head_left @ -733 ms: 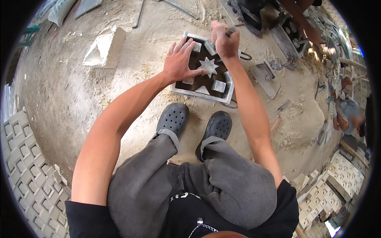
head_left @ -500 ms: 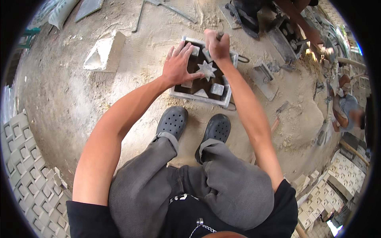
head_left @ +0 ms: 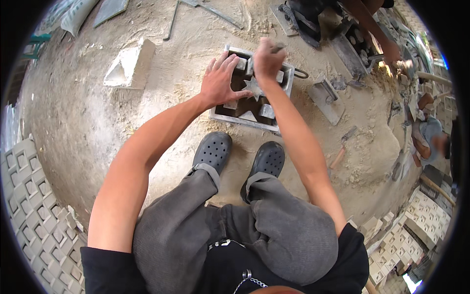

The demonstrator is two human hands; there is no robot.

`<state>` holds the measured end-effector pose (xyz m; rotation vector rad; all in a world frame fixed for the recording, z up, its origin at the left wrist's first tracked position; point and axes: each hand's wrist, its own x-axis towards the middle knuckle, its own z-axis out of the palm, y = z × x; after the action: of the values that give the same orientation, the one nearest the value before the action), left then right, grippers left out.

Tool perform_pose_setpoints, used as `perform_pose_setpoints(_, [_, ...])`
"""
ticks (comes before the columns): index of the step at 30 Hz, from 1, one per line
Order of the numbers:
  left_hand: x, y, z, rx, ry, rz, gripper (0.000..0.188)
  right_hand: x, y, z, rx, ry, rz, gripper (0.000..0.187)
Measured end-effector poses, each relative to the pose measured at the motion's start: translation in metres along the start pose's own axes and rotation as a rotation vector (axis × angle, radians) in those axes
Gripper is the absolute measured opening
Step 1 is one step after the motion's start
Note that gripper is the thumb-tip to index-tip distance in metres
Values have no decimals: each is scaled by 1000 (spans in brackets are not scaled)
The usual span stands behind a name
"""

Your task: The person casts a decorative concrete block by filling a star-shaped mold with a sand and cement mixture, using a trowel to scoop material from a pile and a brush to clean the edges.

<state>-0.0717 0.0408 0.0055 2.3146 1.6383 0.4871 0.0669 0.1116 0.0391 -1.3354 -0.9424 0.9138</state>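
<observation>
Over the box (head_left: pixel 242 123) | right hand (head_left: pixel 268 61) hides most of tool (head_left: pixel 278 47) | star (head_left: pixel 253 88) part-covered

Grey box-shaped mould (head_left: pixel 245 124): showing a whitish-grey rim, dark brown inside
White angular block (head_left: pixel 133 66): shading into cream
Slate-grey rubbery clogs (head_left: pixel 213 148): displaying rows of dark round holes
Black cloth T-shirt (head_left: pixel 218 269): bearing a white print
Stacked light-grey blocks (head_left: pixel 34 206): repeating squarish motifs
</observation>
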Motion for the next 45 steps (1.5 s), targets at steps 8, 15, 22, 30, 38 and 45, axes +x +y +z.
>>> perform_pose_setpoints(8, [-6, -1, 0, -40, 11, 6, 116, -5, -41, -1, 123, -28, 93, 37])
perform_pose_setpoints(15, [-9, -3, 0, -59, -17, -4, 121, -2, -21, 4, -25, -55, 122, 37])
perform_pose_setpoints(22, [-4, -3, -9, -66, -138, 14, 127, -4, -6, 12, -276, -140, -105, 38])
perform_pose_setpoints(30, [-50, -43, 8, -419, -97, -215, 127, -30, -116, 0, 319, -270, -178, 43])
perform_pose_setpoints(38, [-36, -35, -7, -688, -366, -277, 97, -41, 36, 1, -30, -502, -95, 38])
perform_pose_setpoints(45, [-38, -43, -5, -689, -354, -228, 101, -40, -17, 8, 30, -344, -67, 42])
